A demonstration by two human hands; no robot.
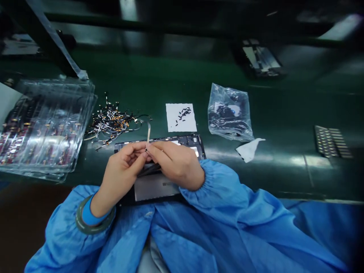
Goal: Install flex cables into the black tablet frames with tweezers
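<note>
A thin, pale flex-cable strip (148, 131) is pinched between the fingertips of the left hand (121, 172) and the right hand (174, 163); the fingers of both are closed on its lower end, so that the strip stands upright above them. It is held directly over a dark rectangular device frame with a grey metal plate (159, 185), which lies flat at the near edge of the green surface (284, 113), probably so that it stays close to the body and steady under the wrists. One loose heap of small black-and-gold flex cables (113, 123) is kept just left of the frame, within easy reach. One white paper sheet (181, 117) carries a cluster of tiny dark parts, too small to count. One clear plastic bag (229, 112) lies to the right, and a stack of clear blister trays (45, 127) to the far left.
</note>
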